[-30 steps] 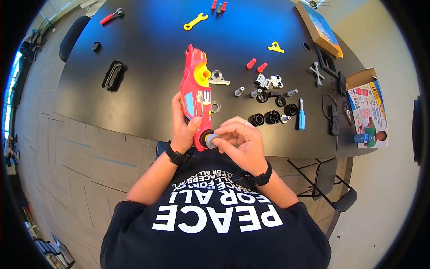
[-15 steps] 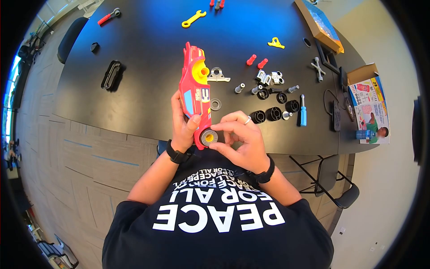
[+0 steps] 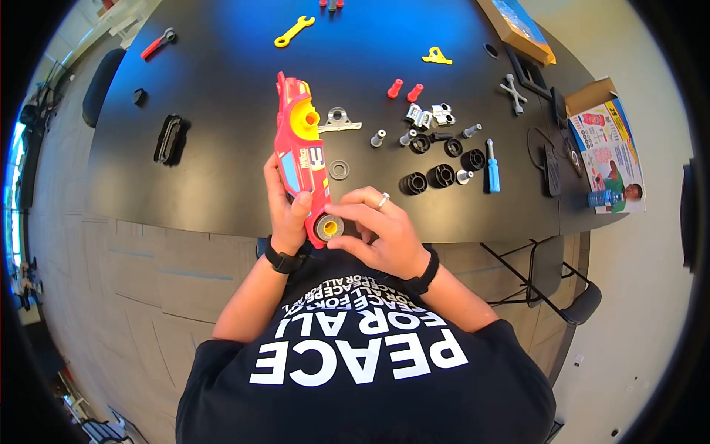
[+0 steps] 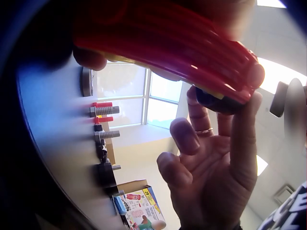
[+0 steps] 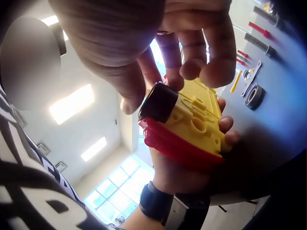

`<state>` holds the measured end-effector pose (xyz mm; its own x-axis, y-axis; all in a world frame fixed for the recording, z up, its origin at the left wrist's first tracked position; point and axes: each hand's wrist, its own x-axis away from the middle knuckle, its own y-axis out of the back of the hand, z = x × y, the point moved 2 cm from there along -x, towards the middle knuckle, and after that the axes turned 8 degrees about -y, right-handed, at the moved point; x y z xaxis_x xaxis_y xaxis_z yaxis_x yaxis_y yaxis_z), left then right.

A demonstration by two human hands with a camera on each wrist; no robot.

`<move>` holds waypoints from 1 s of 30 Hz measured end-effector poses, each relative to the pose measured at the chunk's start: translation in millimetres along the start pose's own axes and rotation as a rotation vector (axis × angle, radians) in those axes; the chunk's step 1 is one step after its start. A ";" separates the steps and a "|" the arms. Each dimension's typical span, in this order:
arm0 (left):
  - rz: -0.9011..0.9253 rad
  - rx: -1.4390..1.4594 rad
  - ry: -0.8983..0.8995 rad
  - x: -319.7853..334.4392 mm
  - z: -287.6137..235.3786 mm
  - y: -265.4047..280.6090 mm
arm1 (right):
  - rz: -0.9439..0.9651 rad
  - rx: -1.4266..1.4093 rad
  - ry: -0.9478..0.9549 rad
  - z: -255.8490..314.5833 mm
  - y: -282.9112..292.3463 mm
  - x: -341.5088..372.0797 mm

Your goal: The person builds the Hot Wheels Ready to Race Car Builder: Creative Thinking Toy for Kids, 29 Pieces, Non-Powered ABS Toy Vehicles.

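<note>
My left hand (image 3: pixel 287 220) grips a red toy car (image 3: pixel 302 152) around its body, its nose-to-tail length pointing away from me above the table's near edge. At the car's near end sits a black wheel (image 5: pixel 160 103), with a grey ring (image 3: pixel 321 224) flat against its outer face and a yellow hub (image 3: pixel 330 229) in the middle. My right hand (image 3: pixel 384 235) pinches this wheel between thumb and index finger at its rim, the other fingers loosely bent. In the right wrist view the car's yellow underside (image 5: pixel 194 117) shows beside the wheel.
On the black table lie another grey ring (image 3: pixel 339 170), a silver bracket (image 3: pixel 340 123), several black wheels (image 3: pixel 441 176), red bolts (image 3: pixel 396 89), a blue screwdriver (image 3: pixel 493 172) and a yellow wrench (image 3: pixel 294 32). A printed box (image 3: pixel 603 133) stands at the right edge.
The grey ring, tilted in my right fingers a second ago, now lies flat on the wheel's face. My right fingers have spread to the wheel's rim. The left hand keeps its grip.
</note>
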<state>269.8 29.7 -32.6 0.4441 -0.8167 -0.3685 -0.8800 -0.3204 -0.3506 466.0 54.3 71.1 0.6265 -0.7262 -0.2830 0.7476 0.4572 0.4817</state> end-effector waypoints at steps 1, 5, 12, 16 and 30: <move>0.011 0.007 0.003 0.8 2.4 1.1 | 0.000 -0.052 -0.056 0.5 3.9 2.0; -0.028 0.060 0.024 3.9 8.8 8.8 | -0.163 0.013 -0.046 -22.5 33.2 18.2; 0.002 0.051 0.021 3.8 13.4 13.1 | -0.672 0.391 -0.377 -86.9 122.0 62.5; 0.012 0.059 0.034 1.4 11.1 9.0 | -0.538 0.495 -0.360 -106.5 128.3 71.4; 0.002 0.083 0.025 2.8 13.5 9.6 | -0.181 0.690 -0.223 -101.0 70.6 -30.6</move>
<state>264.9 30.8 -48.5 0.4375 -0.8294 -0.3475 -0.8632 -0.2791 -0.4207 521.8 160.7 30.0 0.3924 -0.8801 -0.2672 0.4803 -0.0517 0.8756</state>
